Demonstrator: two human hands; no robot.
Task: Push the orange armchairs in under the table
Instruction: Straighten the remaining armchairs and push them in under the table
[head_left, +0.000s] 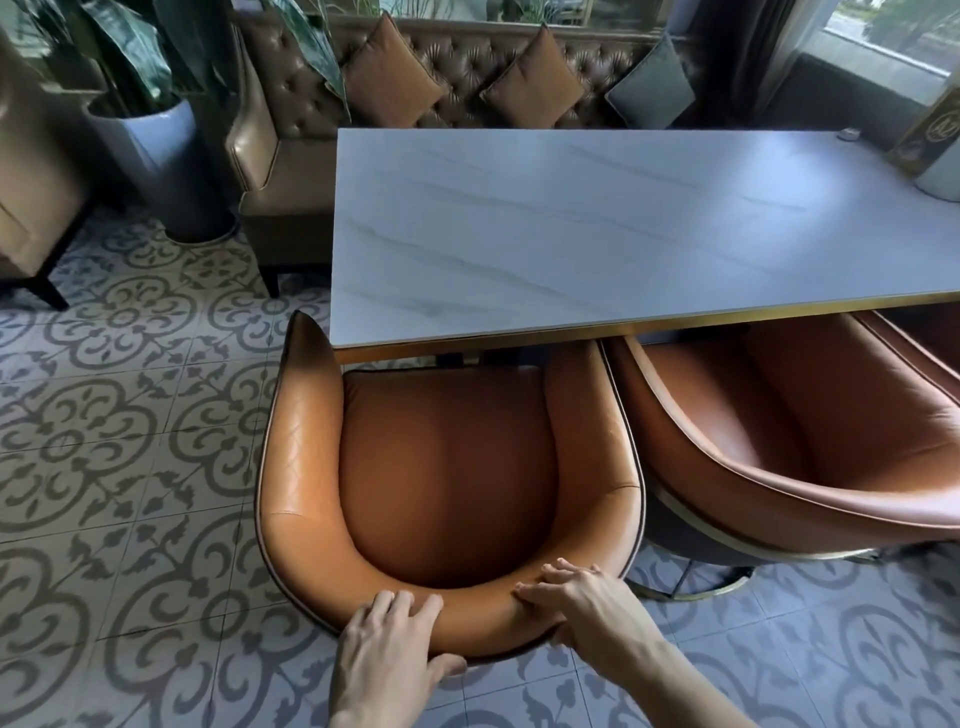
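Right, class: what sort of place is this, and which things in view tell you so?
Probably a café or restaurant seating area. A long marble-look table has orange armchairs on one side and a tufted bench sofa with cushions on the other, and a standing menu card sits on it.

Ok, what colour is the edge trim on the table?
Gold, running along the table near edge; clearest in the head view.

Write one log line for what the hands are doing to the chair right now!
left hand: grip on near armchair backrest | right hand: grip on same backrest | seat front under table edge | second armchair: untouched
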